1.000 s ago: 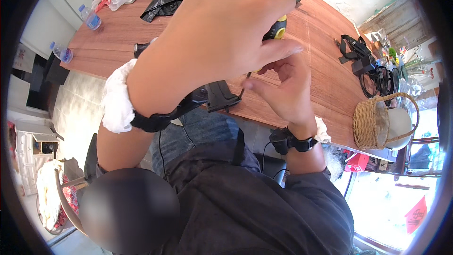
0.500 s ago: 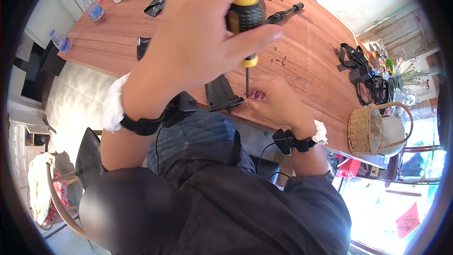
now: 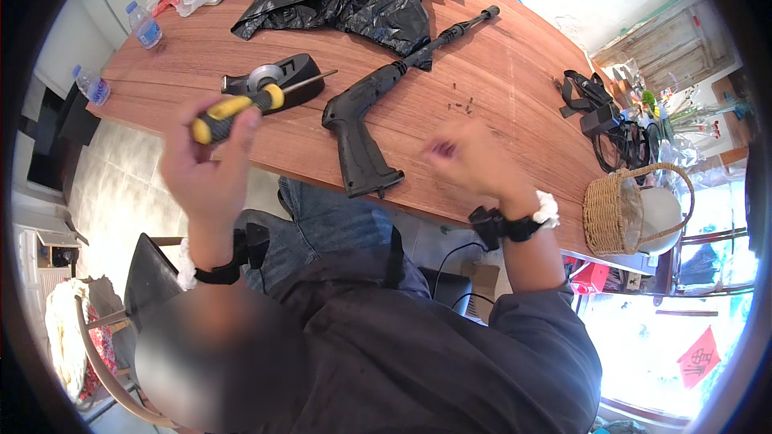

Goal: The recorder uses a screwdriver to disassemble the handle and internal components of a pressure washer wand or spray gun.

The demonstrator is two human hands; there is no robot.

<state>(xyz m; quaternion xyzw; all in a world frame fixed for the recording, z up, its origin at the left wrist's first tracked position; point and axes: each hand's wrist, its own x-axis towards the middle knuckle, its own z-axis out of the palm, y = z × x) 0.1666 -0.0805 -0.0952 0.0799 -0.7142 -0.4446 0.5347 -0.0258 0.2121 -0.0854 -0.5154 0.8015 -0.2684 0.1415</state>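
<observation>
One screwdriver (image 3: 262, 100), gripped by the left hand (image 3: 205, 169), is being withdrawn from the curled right hand (image 3: 476, 159), contents unclear, by the tabletop (image 3: 523, 88)'s near edge; driving is seemingly being paused.

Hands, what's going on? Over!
Left hand: gripping yellow-and-black screwdriver. Right hand: blurred, grip unclear. Black gun-shaped tool lies between them. Small dark pieces lie nearby.

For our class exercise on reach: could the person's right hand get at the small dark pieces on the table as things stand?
Probably yes: the right hand is close by, and nothing appears to block its way to the small dark pieces. It looks curled; whether it holds anything is unclear.
</observation>
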